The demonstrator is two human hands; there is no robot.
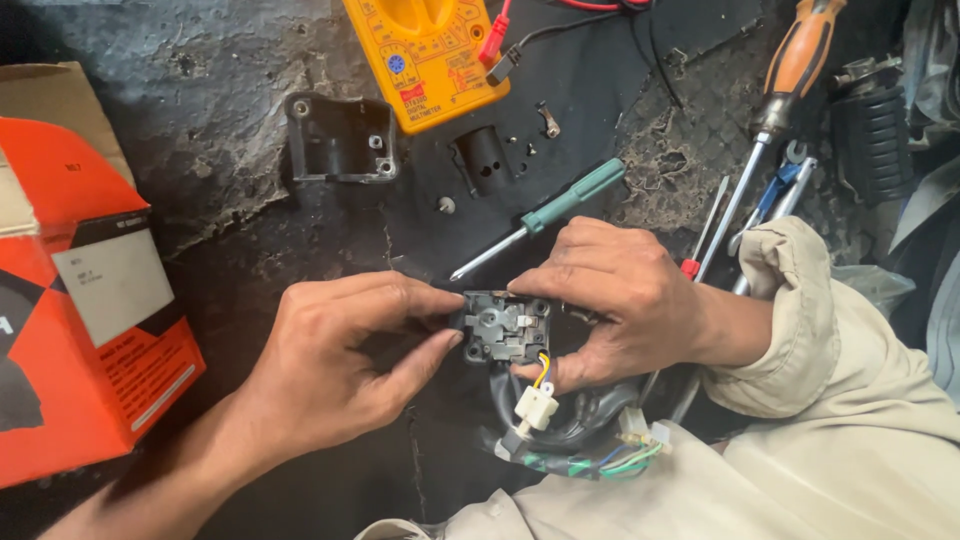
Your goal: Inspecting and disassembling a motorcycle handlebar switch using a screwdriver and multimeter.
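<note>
Both hands hold a small black switch housing (pixel 505 326) above the middle of the dark, cracked work surface (pixel 230 110), toward its near edge. The housing is a squarish plastic block, its open face up, showing metal contacts and screw holes. A bundle of black-sleeved wires (pixel 560 425) loops from its underside, with yellow, green and blue strands and a white plug (pixel 536 407) hanging just below. The left hand (pixel 335 360) pinches the housing's left edge between thumb and forefinger. The right hand (pixel 620 295) clamps the right side, fingers over the top and thumb beneath.

Behind the hands lie a green-handled screwdriver (pixel 545 215), a black cover piece (pixel 340 138) and a yellow multimeter (pixel 425 55). An orange box (pixel 90 300) sits at the left edge, and an orange-handled screwdriver (pixel 775 110) toward the far right corner.
</note>
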